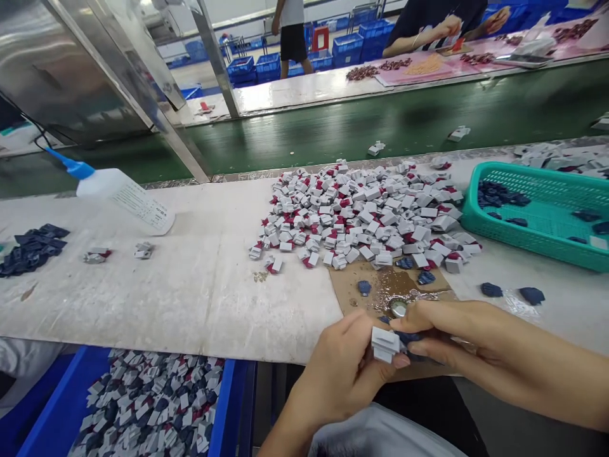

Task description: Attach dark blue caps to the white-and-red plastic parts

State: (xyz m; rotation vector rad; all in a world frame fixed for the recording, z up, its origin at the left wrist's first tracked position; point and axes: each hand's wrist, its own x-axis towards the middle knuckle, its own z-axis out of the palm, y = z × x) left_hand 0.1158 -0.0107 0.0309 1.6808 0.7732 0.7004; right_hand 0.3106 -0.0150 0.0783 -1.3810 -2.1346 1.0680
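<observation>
My left hand (345, 368) pinches a small white ribbed plastic part (384, 344) at the near table edge. My right hand (451, 333) meets it from the right, fingers closed on a dark blue piece (406, 337) pressed against the white part. Just beyond the hands lies a brown cardboard sheet (352, 289) with a wet glue patch (397, 285), a small round metal cap (398, 308) and a few blue pieces (364, 287). Behind it spreads a big heap of white-and-red parts (366, 212).
A teal basket (547, 238) with blue pieces stands at right. A white squeeze bottle (121, 193) with blue nozzle lies at left, near a pile of blue pieces (31, 249). A blue bin (223, 406) of assembled parts sits below the table. Other people work beyond the green conveyor (380, 124).
</observation>
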